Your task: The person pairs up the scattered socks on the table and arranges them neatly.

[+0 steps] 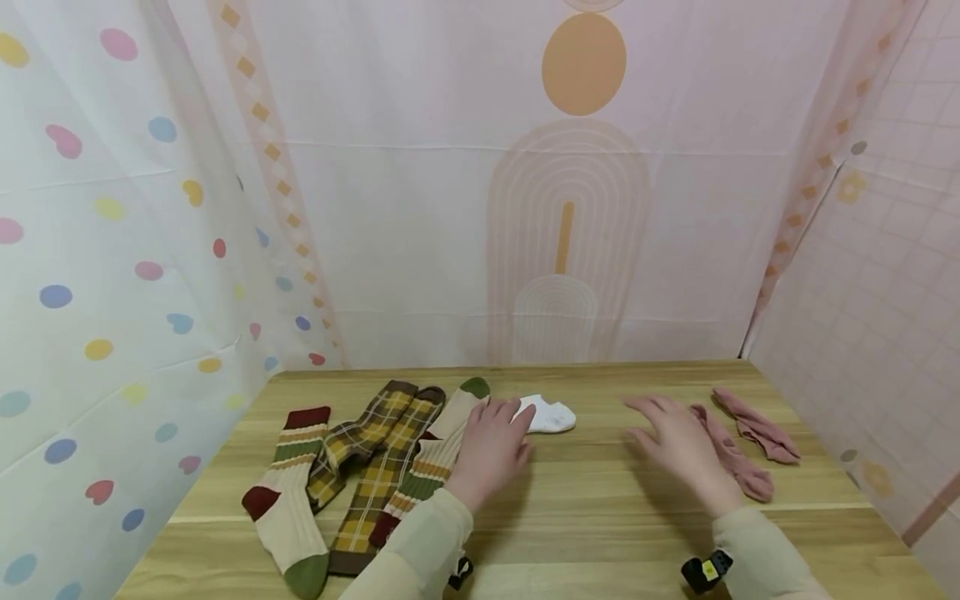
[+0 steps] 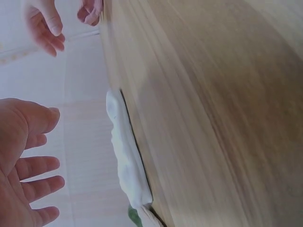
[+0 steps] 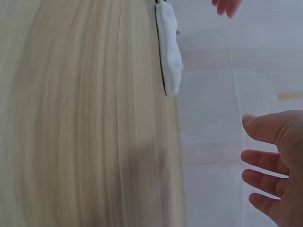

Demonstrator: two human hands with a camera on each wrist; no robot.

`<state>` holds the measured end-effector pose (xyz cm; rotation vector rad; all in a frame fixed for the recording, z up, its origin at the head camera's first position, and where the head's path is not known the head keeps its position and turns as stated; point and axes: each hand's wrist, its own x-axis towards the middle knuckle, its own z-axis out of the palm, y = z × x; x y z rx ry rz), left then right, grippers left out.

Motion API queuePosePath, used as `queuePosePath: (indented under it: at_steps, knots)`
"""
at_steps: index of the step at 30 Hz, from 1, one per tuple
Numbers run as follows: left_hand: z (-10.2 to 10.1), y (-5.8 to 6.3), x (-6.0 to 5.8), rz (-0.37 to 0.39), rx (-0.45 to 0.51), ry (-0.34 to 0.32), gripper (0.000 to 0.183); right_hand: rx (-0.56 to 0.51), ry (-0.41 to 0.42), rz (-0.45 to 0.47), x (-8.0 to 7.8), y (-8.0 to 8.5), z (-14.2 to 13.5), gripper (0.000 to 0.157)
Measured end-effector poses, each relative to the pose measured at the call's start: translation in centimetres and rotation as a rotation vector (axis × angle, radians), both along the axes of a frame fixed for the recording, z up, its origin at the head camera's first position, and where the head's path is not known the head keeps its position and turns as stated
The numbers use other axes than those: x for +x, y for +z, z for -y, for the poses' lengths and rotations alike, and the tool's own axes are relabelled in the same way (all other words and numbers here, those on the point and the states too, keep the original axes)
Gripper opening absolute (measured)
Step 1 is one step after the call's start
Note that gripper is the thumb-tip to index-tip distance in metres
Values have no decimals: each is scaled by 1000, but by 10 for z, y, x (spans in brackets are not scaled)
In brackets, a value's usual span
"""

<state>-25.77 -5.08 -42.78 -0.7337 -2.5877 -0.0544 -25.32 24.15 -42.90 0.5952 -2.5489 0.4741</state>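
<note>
Both hands hold nothing, fingers parted and relaxed, above wooden surface [image 1: 570, 517]. Left hand [image 1: 491, 450] near white sock [image 1: 553, 418], on its left side; right hand [image 1: 678, 446] well apart, on its right. Left of white sock: two striped socks [image 1: 288, 508], two plaid socks [image 1: 390, 479]. Farther right of it: two pink socks [image 1: 756, 427]. Behind it: patterned cloth [image 1: 420, 250].
</note>
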Motion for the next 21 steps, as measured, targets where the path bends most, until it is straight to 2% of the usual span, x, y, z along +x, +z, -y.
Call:
queuePosePath:
  at_steps: [9,13,21]
  knots:
    - [-4,0,7,-13,0,-35,53,4,-63,17,9,5,-30,43]
    - [-7,0,10,-11,0,-41,52,4,-77,-2,10,4,-42,43]
    - [-13,2,15,-19,-7,-33,54,-50,-112,-21,13,0,-65,42]
